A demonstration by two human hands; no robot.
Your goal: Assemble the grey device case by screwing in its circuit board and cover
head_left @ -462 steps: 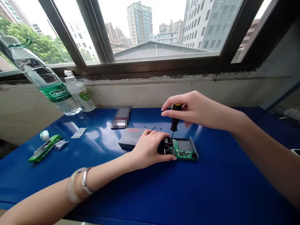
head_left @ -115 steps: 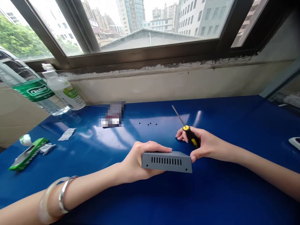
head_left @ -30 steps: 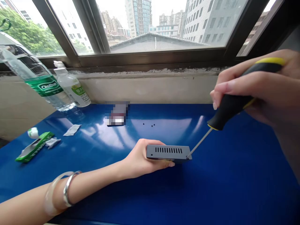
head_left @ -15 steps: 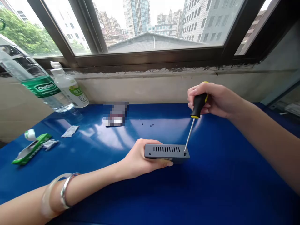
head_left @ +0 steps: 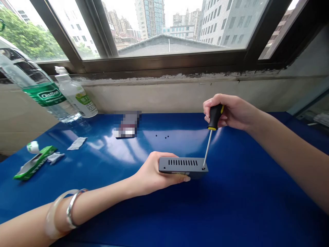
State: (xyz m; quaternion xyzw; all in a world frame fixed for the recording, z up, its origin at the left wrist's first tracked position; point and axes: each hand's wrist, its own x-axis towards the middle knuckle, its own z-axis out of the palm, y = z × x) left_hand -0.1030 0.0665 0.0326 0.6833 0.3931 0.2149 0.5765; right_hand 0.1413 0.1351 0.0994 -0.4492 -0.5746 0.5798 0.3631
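Observation:
A grey metal box (head_left: 183, 168) with a row of vent slots along its upper face is gripped by my left hand (head_left: 154, 173), thumb on the near side. Each end of that face has a small hole or screw. My right hand (head_left: 223, 109) is closed around the black and yellow handle of a screwdriver (head_left: 214, 118). Its shaft slants down and its tip touches the screw spot at the box's right end. Whether a screw sits under the tip is too small to tell. Behind the box, small dark screws (head_left: 166, 137) lie on the blue table (head_left: 231, 206).
A large water bottle (head_left: 46, 92) and a smaller white bottle (head_left: 78, 96) stand at the back left. Nearby lie a green wrapper (head_left: 36, 163), a white cap-like piece (head_left: 33, 147) and a paper slip (head_left: 76, 143). A blurred-out flat object (head_left: 128, 125) rests near the wall.
My right hand and the screwdriver handle have shifted slightly left and down, so the shaft stands a little steeper. The tip stays at the box's right end; the left hand is nearly still.

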